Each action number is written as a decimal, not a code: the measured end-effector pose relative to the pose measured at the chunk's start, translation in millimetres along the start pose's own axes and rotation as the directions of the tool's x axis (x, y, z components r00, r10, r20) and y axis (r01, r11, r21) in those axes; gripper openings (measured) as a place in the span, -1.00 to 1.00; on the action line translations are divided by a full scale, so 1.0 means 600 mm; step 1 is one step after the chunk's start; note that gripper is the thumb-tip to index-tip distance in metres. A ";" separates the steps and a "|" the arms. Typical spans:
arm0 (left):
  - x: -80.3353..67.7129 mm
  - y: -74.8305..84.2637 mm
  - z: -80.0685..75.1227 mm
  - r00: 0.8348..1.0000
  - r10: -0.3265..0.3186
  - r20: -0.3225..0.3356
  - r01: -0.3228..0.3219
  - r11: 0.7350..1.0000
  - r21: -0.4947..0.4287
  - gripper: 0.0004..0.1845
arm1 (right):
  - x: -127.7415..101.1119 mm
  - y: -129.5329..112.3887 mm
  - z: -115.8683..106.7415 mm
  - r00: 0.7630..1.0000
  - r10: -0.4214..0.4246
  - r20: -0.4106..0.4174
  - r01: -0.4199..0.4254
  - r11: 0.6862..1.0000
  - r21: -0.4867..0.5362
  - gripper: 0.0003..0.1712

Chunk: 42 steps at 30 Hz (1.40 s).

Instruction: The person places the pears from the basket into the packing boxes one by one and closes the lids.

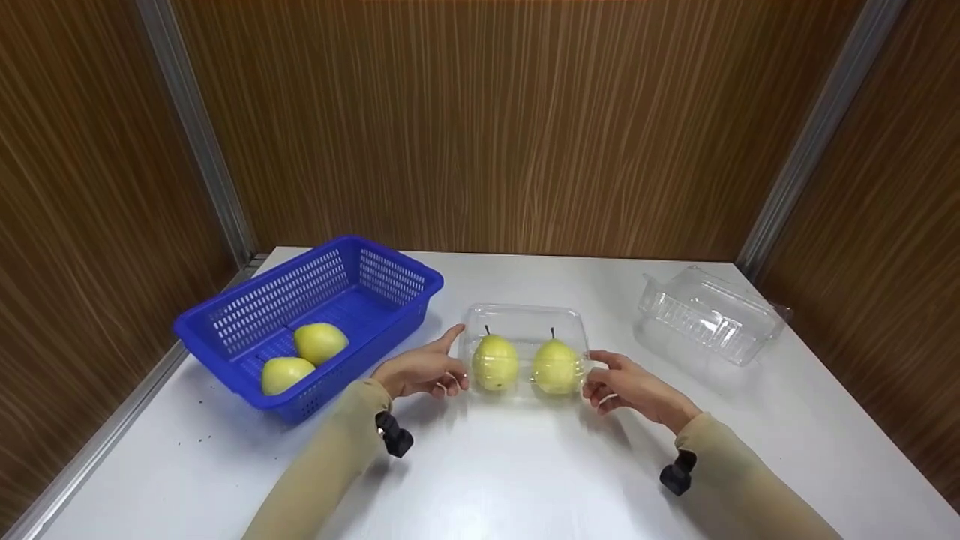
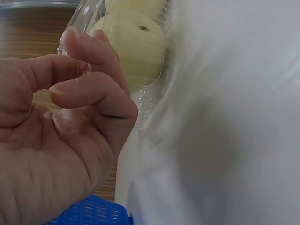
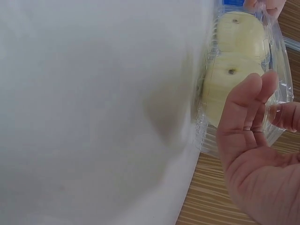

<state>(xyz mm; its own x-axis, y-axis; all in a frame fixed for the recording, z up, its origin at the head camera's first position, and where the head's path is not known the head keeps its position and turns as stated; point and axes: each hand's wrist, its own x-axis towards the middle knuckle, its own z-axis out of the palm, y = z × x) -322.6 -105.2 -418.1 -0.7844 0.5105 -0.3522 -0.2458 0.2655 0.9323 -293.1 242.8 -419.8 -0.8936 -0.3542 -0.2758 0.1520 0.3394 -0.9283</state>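
Observation:
A clear plastic container (image 1: 525,315) lies on the white table with two yellow pears (image 1: 495,362) (image 1: 556,366) inside. My left hand (image 1: 424,371) holds its left edge, one digit stretched along the rim and the others curled at the near corner. My right hand (image 1: 630,386) pinches the right edge, thumb on top. The left wrist view has curled fingers (image 2: 93,89) against the container (image 2: 154,93) and a pear (image 2: 133,42). In the right wrist view the fingers (image 3: 248,108) lie on the container wall (image 3: 281,70), with both pears (image 3: 225,79) behind it.
A blue slotted basket (image 1: 360,262) stands at the left with two more pears (image 1: 320,341) (image 1: 287,373) in it. An empty clear clamshell (image 1: 709,315) lies at the right rear. Wood-panel walls close the table on three sides.

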 end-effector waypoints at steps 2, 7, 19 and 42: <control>-0.001 -0.002 0.001 1.000 -0.005 -0.005 0.005 1.000 -0.002 0.03 | 0.000 0.000 0.001 1.000 0.001 0.004 -0.001 1.000 0.001 -0.19; 0.000 -0.005 0.003 1.000 0.007 -0.029 -0.007 1.000 -0.003 0.00 | 0.002 -0.001 0.002 1.000 0.006 0.002 -0.006 1.000 0.007 -0.19; -0.002 -0.006 0.005 0.998 0.024 -0.063 -0.024 1.000 0.006 -0.01 | 0.002 -0.007 0.001 1.000 -0.009 0.015 0.009 1.000 0.014 -0.20; 0.017 -0.005 0.024 0.976 0.090 -0.198 -0.136 0.964 -0.230 -0.13 | -0.002 -0.011 -0.003 0.993 -0.061 -0.097 0.049 0.991 -0.122 -0.36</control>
<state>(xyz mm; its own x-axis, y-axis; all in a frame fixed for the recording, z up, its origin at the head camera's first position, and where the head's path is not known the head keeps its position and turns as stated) -321.9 -89.1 -426.0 -0.9007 0.3601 -0.2430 -0.2609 -0.0013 0.9654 -293.6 242.9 -413.0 -0.9378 -0.2884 -0.1932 0.0552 0.4258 -0.9032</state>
